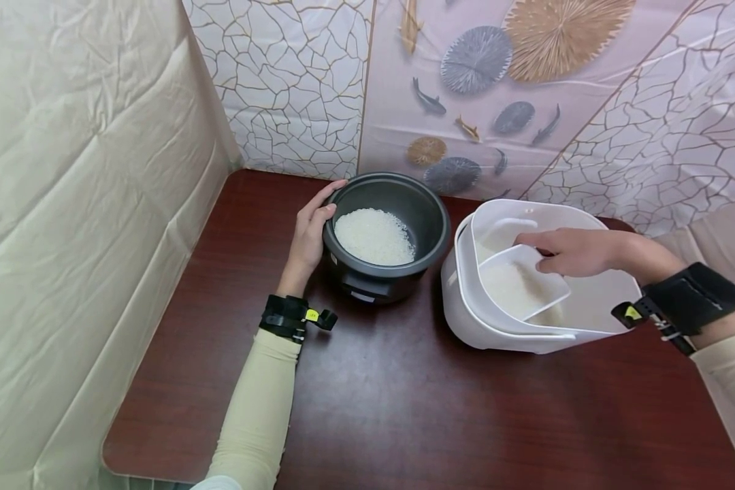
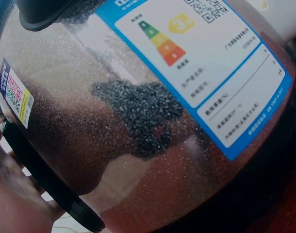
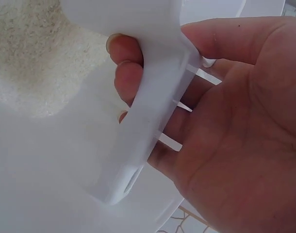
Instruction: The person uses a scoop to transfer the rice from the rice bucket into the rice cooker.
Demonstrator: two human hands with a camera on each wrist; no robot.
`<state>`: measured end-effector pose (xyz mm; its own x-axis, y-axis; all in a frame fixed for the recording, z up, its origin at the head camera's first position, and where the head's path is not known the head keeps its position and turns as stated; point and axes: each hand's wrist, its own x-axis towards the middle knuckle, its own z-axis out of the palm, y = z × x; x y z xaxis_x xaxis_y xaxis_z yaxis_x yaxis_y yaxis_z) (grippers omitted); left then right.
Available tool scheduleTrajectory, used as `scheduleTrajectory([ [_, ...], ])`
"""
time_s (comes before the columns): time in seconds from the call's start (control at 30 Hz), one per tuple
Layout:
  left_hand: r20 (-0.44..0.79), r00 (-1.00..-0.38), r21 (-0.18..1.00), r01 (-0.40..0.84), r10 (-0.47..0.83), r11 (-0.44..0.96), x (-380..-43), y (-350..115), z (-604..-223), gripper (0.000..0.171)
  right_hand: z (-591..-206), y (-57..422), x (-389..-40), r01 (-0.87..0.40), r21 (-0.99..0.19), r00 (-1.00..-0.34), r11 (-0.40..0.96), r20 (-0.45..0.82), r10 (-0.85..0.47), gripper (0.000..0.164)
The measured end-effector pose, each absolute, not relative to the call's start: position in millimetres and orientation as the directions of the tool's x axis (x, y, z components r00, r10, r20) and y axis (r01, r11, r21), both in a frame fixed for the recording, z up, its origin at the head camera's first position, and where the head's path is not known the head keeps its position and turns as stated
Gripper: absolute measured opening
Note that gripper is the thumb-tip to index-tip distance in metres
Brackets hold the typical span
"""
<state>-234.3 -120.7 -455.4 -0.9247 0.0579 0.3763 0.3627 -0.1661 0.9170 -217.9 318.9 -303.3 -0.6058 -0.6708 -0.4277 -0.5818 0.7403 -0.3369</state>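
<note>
At the middle back of the table stands a lidless dark rice cooker [image 1: 367,286] with white rice [image 1: 375,236] inside. My left hand [image 1: 308,235] holds its left side, thumb at the rim; in the left wrist view fingers pass behind the cooker's black side handle [image 2: 48,179]. On the right, my right hand [image 1: 578,252] reaches into a white rice bin [image 1: 490,327] and grips a white scoop [image 1: 557,299] by its handle [image 3: 150,109]. The square scoop holds rice. More rice [image 3: 31,58] lies beside the scoop in the right wrist view.
The dark red-brown table [image 1: 373,408] runs toward the front. Patterned sheeting [image 1: 288,88] hangs along its back edge, and a cream quilted cover [image 1: 67,238] stands at its left. Bin and cooker stand close together.
</note>
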Motion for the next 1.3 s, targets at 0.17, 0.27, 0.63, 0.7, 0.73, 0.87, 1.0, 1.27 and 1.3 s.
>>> scheduleTrajectory([
  [0.17,0.389,-0.920,0.913,0.376,0.057,-0.157,-234.8,-120.4,-456.5,0.048,-299.4,320.0,-216.7,-0.566,-0.319,-0.623,0.760,-0.439,-0.648,0.036],
  [0.27,0.394,-0.918,0.912,0.383,0.053,-0.146,-234.7,-120.9,-456.5,0.048,-294.5,319.3,-216.5,-0.511,-0.304,-0.651,0.804,-0.473,-0.593,0.047],
  [0.63,0.375,-0.925,0.919,0.363,0.057,-0.151,-234.4,-121.3,-454.7,0.049,-278.8,323.0,-217.1,-0.448,-0.308,-0.703,0.840,-0.459,-0.543,0.058],
  [0.7,0.371,-0.927,0.920,0.359,0.061,-0.156,-230.7,-121.2,-449.3,0.049,-275.6,323.7,-217.1,-0.433,-0.310,-0.714,0.846,-0.455,-0.532,0.059],
  [0.73,0.369,-0.927,0.921,0.356,0.062,-0.159,-228.0,-121.1,-445.3,0.049,-273.9,324.2,-217.1,-0.430,-0.304,-0.720,0.850,-0.453,-0.526,0.060],
  [0.87,0.363,-0.930,0.924,0.349,0.062,-0.158,-219.8,-120.3,-433.5,0.050,-267.8,324.7,-218.1,-0.418,-0.325,-0.722,0.848,-0.448,-0.528,0.059],
  [1.0,0.363,-0.930,0.924,0.350,0.060,-0.156,-217.9,-120.2,-431.5,0.050,-261.6,325.4,-219.1,-0.434,-0.323,-0.717,0.841,-0.442,-0.539,0.059],
  [1.27,0.382,-0.922,0.914,0.368,0.057,-0.170,-232.0,-121.0,-451.3,0.049,-251.7,335.1,-220.3,-0.400,-0.294,-0.755,0.868,-0.431,-0.494,0.057],
  [1.3,0.382,-0.922,0.914,0.369,0.055,-0.168,-232.9,-121.0,-452.8,0.049,-250.9,337.5,-220.6,-0.390,-0.304,-0.758,0.869,-0.430,-0.491,0.058],
])
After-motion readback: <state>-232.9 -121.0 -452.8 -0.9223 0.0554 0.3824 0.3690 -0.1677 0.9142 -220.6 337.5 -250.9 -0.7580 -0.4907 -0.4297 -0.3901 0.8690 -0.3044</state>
